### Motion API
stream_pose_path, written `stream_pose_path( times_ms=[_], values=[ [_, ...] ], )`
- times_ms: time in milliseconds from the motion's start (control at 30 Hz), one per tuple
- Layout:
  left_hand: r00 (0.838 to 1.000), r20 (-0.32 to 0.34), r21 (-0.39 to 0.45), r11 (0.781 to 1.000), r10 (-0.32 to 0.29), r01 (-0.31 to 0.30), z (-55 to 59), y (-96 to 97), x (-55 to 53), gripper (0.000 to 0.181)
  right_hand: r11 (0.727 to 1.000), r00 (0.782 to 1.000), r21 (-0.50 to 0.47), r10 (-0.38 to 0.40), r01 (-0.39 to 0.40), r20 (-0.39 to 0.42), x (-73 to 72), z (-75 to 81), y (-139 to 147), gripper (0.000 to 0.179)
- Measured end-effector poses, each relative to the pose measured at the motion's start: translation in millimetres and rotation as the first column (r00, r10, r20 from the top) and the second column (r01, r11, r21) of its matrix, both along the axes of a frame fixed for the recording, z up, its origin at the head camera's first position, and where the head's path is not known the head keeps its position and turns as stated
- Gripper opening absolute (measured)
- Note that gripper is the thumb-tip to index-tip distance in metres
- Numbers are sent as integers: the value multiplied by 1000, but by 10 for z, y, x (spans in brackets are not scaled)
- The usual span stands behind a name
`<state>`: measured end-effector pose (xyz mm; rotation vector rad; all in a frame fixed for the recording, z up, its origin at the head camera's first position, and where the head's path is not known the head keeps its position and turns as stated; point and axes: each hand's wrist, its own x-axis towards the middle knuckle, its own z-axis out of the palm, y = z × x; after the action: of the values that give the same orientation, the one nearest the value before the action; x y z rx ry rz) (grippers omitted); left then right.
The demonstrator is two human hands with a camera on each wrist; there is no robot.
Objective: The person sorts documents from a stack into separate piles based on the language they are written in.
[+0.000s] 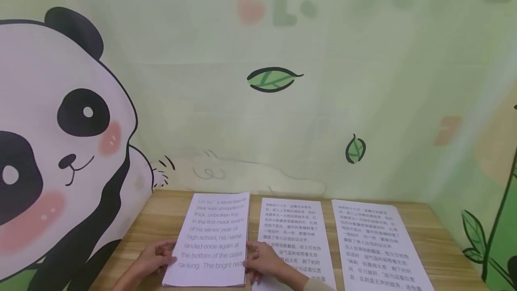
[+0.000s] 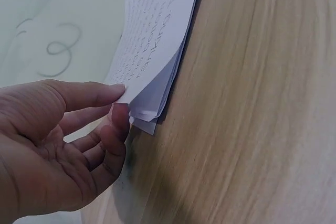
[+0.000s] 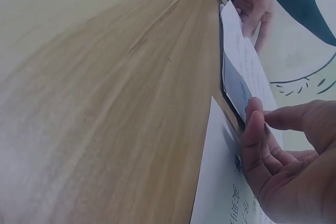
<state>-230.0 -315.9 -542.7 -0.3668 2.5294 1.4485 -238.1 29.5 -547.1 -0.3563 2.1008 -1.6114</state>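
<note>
On the left of the table lies a stack of paper (image 1: 210, 241), its top sheet printed with large English text. My left hand (image 1: 151, 259) is at its lower left edge. In the left wrist view the thumb and a finger of that hand pinch the corner of the top sheet (image 2: 152, 40), raised from the sheets (image 2: 149, 103) beneath. Across the stack, my right hand (image 1: 268, 262) pinches the right edge between thumb and fingers, above the middle paper; how many sheets it holds cannot be told.
A middle paper (image 1: 291, 228) with Chinese text lies right of the stack, partly under my right hand. Farther right is another Chinese-text paper (image 1: 375, 241). The wooden table (image 1: 440, 246) ends against a green cloth backdrop (image 1: 194, 102) with a panda drawing.
</note>
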Motion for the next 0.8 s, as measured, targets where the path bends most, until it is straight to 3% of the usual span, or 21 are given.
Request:
stream_pose_path(
  times_ms=[267, 400, 467, 533, 667, 800],
  values=[
    [997, -66, -6, 999, 49, -49, 129, -2, 54, 48, 1000, 1000, -1, -1, 1, 18, -9, 39, 111, 61],
    [994, -95, 5, 998, 55, -55, 218, 119, 55, 43, 1000, 1000, 4, -4, 4, 17, 17, 30, 204, 57],
    [992, -123, 25, 1000, 16, -13, 257, 222, 56, 42, 1000, 1000, 0, 2, -2, 10, 37, 35, 276, 55],
    [986, -154, 34, 997, -59, 65, 303, 333, 57, 42, 1000, 1000, 3, 4, -4, 3, 45, 48, 368, 53],
    [952, -204, 47, 969, -227, 241, 383, 537, 61, 42, 1000, 1000, 30, -2, 2, -5, 37, 82, 586, 51],
    [933, -194, 52, 946, -304, 319, 401, 772, 61, 40, 997, 1000, 66, -26, 26, -4, 33, 109, 829, 50]
  ],
)
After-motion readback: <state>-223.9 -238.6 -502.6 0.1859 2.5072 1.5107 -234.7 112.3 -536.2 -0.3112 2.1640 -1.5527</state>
